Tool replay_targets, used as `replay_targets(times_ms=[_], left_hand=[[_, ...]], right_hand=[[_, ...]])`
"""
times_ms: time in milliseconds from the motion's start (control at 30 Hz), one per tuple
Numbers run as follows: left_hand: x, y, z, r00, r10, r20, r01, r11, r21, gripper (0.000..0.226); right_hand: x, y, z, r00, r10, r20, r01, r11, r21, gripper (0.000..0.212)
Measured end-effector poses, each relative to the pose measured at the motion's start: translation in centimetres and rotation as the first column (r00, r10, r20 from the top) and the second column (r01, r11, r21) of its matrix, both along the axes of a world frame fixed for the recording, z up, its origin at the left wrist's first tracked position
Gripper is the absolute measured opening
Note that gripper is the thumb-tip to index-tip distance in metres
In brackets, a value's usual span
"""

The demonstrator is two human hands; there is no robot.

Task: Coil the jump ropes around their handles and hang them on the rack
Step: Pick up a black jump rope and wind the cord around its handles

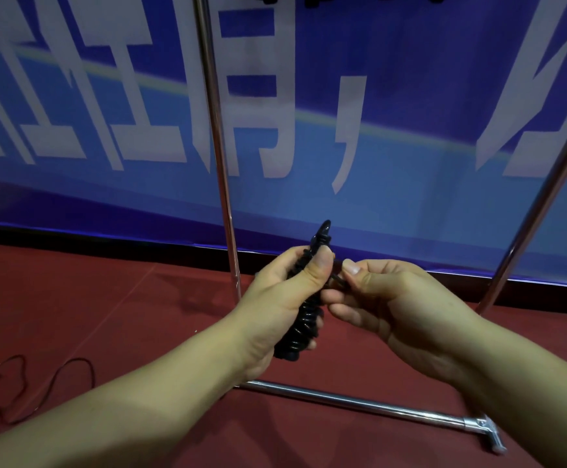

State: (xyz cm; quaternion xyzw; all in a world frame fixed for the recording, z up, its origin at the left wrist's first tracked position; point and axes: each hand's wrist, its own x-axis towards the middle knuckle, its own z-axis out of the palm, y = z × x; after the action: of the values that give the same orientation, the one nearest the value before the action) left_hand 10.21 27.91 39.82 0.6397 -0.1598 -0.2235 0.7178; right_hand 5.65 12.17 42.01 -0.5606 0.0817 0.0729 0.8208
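On the red floor at far left we see a loose rope [39, 373] lying in slack curves, well apart from our hands; we take it to be another jump rope waiting its turn. Moving right, our left hand [275, 298] wraps around the black jump rope bundle [304, 319], fingers curled behind it and the thumb pressed flat over the upper coils. We judge the thumb sits there to keep the wound turns from springing loose. The handle tip pokes up above the thumb, and tight coils run down below the palm. Just beside it, our right hand [386, 298] pinches the short free end of the cord between thumb and forefinger, close against the bundle, most likely to tuck or knot it so the coil stays fixed. Behind the hands the chrome rack [223, 184] rises, one upright left of the bundle, another slanting at far right, with its base bar on the floor beneath our wrists. We stand near the rack so that hanging can follow once the end is secured.
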Motion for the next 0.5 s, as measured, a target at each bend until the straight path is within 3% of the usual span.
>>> replay_targets(times_ms=[233, 500], left_hand=[[-0.1, -0.2, 0.2, 0.996, -0.016, -0.092, 0.011, 0.999, -0.053, 0.058], [0.0, -0.2, 0.3, 0.992, -0.081, -0.093, 0.074, 0.994, -0.078, 0.055]], right_hand=[[0.2, -0.9, 0.2, 0.998, 0.039, -0.044, -0.045, 0.99, -0.134, 0.04], [0.1, -1.5, 0.3, 0.999, -0.021, -0.026, 0.012, 0.955, -0.298, 0.021]])
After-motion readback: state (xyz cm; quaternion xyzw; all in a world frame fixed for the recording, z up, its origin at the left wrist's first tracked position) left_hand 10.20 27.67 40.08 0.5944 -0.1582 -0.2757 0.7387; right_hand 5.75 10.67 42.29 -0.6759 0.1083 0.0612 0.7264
